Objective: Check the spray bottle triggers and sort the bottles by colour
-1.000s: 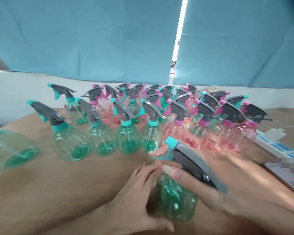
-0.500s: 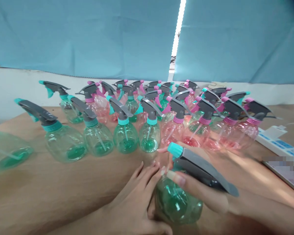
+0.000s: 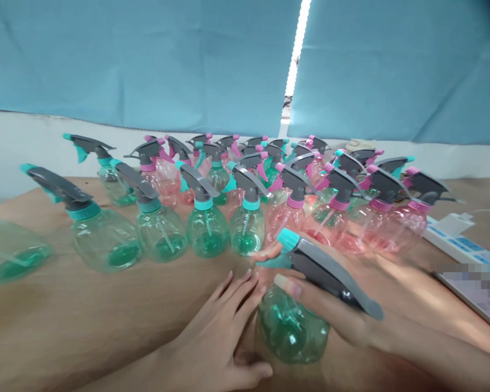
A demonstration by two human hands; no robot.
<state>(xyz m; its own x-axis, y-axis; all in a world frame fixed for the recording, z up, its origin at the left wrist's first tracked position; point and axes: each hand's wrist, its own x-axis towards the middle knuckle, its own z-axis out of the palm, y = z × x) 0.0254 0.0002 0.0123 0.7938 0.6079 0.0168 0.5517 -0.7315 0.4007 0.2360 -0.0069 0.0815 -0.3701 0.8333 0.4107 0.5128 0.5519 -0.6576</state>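
A green spray bottle (image 3: 294, 331) with a grey and turquoise trigger head stands at the front, tilted a little. Round its neck is my right hand (image 3: 330, 307), thumb on the near side and fingers reaching behind toward the turquoise trigger. To the left of this bottle my left hand (image 3: 218, 326) lies with fingers stretched out and thumb apart, holding nothing. Beyond the hands stands a front row of spray bottles, green ones such as this green bottle (image 3: 207, 231) on the left and pink ones such as this pink bottle (image 3: 286, 220) on the right.
More green and pink spray bottles crowd behind the front row. A partly cut-off green bottle (image 3: 14, 253) is at the left edge. On the right lie a white power strip (image 3: 457, 239) and a flat device (image 3: 473, 296) on the wooden table (image 3: 106, 310). Blue cloth (image 3: 147, 65) hangs behind.
My left hand has drawn slightly away from the bottle, leftward. The bottle in my right hand has shifted a little left and up, and more of its turquoise trigger shows.
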